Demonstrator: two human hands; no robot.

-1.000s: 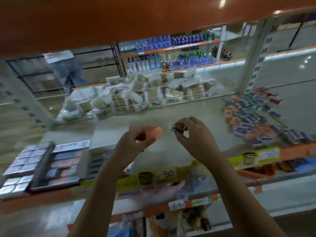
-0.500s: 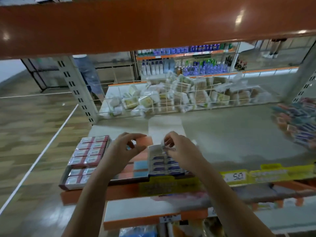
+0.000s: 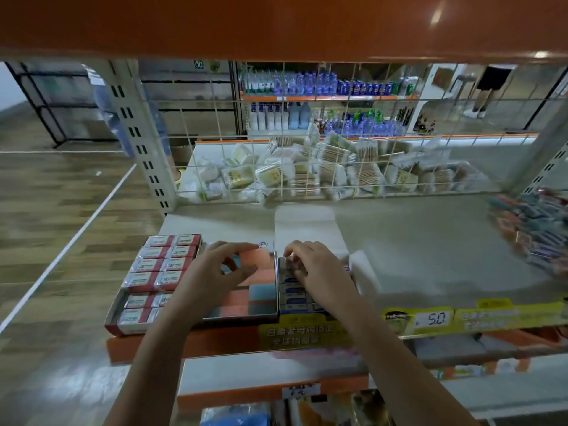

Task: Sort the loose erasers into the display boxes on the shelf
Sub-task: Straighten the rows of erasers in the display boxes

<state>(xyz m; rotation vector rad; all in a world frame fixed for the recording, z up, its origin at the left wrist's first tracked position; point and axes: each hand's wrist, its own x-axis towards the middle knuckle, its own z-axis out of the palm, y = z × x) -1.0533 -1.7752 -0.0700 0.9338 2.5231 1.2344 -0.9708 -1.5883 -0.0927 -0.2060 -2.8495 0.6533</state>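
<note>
The left hand (image 3: 226, 269) hangs relaxed over the middle box (image 3: 261, 290); the right hand (image 3: 316, 265) pinches an eraser (image 3: 287, 262) into its box (image 3: 295, 298). A loose pile (image 3: 534, 232) waits far right of both, so much is left.

Grey shelf (image 3: 415, 241), three display boxes (image 3: 261, 315) front left, loose erasers (image 3: 534, 232) heaped right.

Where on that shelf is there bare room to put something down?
Bare shelf lies between the white box flap and the loose eraser pile, in front of the wire basket. The display boxes under both hands are crowded.
</note>
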